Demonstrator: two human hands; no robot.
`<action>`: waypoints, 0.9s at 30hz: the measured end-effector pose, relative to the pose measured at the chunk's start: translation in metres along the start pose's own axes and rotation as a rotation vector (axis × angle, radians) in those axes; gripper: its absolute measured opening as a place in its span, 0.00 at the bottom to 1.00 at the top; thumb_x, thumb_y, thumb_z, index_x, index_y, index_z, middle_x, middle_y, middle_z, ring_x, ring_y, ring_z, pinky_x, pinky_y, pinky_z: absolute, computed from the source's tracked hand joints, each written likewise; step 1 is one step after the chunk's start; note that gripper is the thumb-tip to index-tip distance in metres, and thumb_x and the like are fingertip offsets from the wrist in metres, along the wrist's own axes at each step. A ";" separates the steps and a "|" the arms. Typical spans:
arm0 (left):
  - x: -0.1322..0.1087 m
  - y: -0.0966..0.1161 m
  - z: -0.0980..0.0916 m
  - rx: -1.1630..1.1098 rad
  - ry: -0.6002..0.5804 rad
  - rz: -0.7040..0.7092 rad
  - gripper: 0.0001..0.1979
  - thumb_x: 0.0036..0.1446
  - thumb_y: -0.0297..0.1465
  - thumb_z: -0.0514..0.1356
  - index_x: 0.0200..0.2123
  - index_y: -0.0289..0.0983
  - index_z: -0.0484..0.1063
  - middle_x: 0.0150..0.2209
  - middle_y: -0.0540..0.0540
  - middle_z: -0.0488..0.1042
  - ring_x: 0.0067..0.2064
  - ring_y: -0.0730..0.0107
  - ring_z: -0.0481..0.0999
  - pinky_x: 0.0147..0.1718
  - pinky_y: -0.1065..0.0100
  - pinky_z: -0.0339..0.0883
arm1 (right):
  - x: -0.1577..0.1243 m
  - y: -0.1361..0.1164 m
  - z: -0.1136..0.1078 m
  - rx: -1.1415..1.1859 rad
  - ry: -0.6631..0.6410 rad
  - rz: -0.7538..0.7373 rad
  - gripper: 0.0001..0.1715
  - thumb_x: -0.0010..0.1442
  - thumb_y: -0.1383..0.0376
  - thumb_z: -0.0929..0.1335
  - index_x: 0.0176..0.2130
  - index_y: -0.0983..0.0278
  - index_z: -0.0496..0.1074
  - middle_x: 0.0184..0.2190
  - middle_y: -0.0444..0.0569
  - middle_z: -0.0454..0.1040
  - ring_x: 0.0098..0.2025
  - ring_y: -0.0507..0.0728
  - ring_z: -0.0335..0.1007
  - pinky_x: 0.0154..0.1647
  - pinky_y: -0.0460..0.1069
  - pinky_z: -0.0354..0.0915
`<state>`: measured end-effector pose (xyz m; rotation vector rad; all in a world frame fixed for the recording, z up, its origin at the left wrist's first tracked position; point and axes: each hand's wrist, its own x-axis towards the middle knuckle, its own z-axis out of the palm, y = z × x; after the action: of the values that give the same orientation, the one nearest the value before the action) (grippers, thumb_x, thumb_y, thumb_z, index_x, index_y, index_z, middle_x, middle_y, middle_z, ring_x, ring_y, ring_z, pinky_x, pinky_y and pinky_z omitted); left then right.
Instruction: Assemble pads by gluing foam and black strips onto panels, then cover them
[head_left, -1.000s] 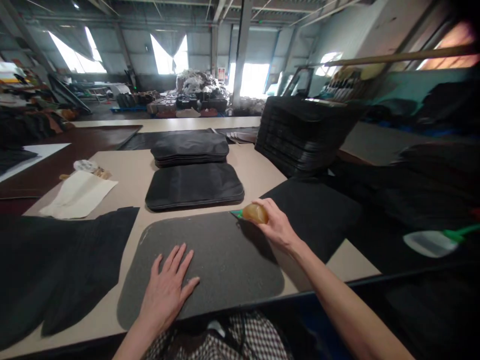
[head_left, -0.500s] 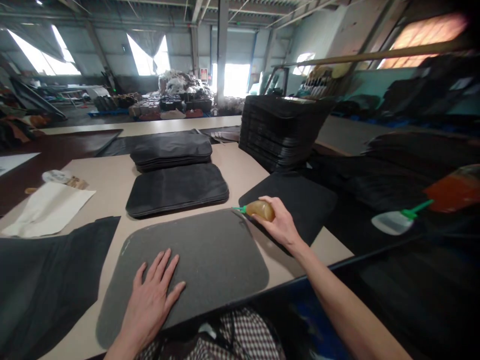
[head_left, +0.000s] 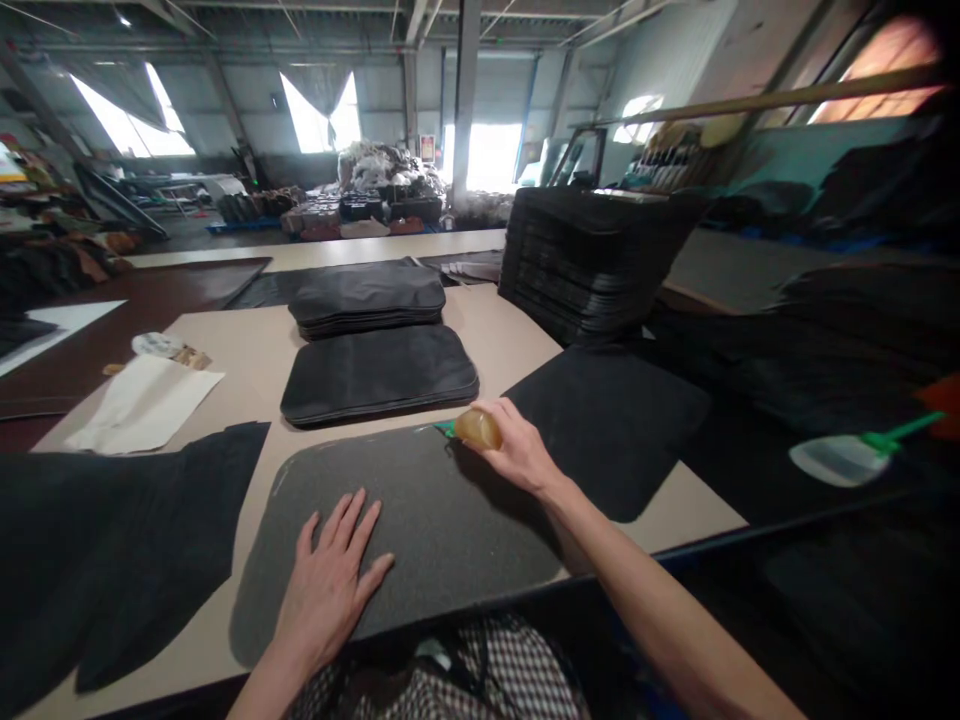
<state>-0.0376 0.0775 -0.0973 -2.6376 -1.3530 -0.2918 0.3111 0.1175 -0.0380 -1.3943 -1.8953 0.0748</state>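
A dark grey panel with rounded corners (head_left: 442, 540) lies flat on the table in front of me. My left hand (head_left: 334, 570) rests on its left half, palm down with fingers spread. In my right hand (head_left: 517, 445) is an amber squeeze bottle (head_left: 478, 430), tilted so its green nozzle (head_left: 444, 428) points left at the panel's far edge. Whitish marks, like glue, show along the far edge and the far left corner. Whether the nozzle tip touches the panel I cannot tell.
Two stacks of black panels (head_left: 382, 375) sit beyond the grey one, with a taller stack (head_left: 600, 260) behind right. Black sheets (head_left: 607, 420) lie to the right and left. A second bottle with a green nozzle (head_left: 840, 460) lies at right; white paper (head_left: 146, 400) is at left.
My right hand has moved the squeeze bottle leftward along the panel's far edge. My left hand stays in place on the panel. The view has turned slightly left.
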 end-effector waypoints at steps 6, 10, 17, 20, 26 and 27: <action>0.000 0.000 0.001 0.000 -0.012 -0.001 0.32 0.69 0.49 0.49 0.71 0.46 0.54 0.73 0.44 0.52 0.72 0.53 0.54 0.66 0.43 0.47 | -0.026 0.042 -0.058 -0.091 0.196 0.188 0.33 0.60 0.51 0.74 0.59 0.58 0.67 0.50 0.52 0.71 0.51 0.66 0.70 0.55 0.60 0.68; 0.000 -0.001 0.004 -0.001 -0.009 0.007 0.32 0.68 0.50 0.49 0.71 0.45 0.56 0.73 0.44 0.52 0.72 0.52 0.54 0.66 0.43 0.47 | -0.046 0.063 -0.079 0.173 0.451 0.494 0.40 0.52 0.44 0.76 0.55 0.60 0.67 0.49 0.51 0.73 0.49 0.65 0.72 0.51 0.58 0.71; 0.001 -0.001 -0.001 0.000 -0.038 0.002 0.32 0.68 0.49 0.50 0.71 0.45 0.56 0.73 0.44 0.51 0.72 0.52 0.54 0.67 0.43 0.47 | -0.049 0.059 -0.068 0.264 0.347 0.648 0.34 0.60 0.40 0.69 0.54 0.60 0.65 0.34 0.46 0.73 0.26 0.58 0.71 0.24 0.50 0.68; 0.001 0.000 -0.003 0.002 -0.046 0.005 0.32 0.68 0.49 0.50 0.71 0.45 0.55 0.73 0.44 0.51 0.72 0.52 0.53 0.67 0.43 0.48 | -0.044 0.053 -0.058 0.122 0.350 0.591 0.37 0.55 0.41 0.73 0.53 0.61 0.66 0.39 0.50 0.74 0.35 0.63 0.73 0.37 0.56 0.72; 0.000 0.000 -0.002 -0.002 -0.044 0.000 0.32 0.68 0.49 0.50 0.71 0.44 0.56 0.73 0.43 0.52 0.72 0.52 0.53 0.67 0.43 0.47 | -0.045 0.042 -0.056 -0.096 0.286 0.331 0.33 0.61 0.43 0.70 0.54 0.62 0.66 0.49 0.55 0.72 0.48 0.66 0.72 0.51 0.59 0.68; 0.000 -0.001 -0.002 -0.002 -0.043 0.002 0.32 0.68 0.49 0.49 0.71 0.44 0.56 0.73 0.43 0.52 0.73 0.52 0.53 0.67 0.43 0.47 | -0.047 0.041 -0.058 -0.111 0.276 0.319 0.33 0.61 0.43 0.70 0.55 0.62 0.66 0.49 0.55 0.72 0.49 0.66 0.72 0.51 0.59 0.68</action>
<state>-0.0381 0.0777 -0.0957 -2.6612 -1.3640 -0.2385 0.3833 0.0729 -0.0412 -1.6797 -1.4602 -0.0660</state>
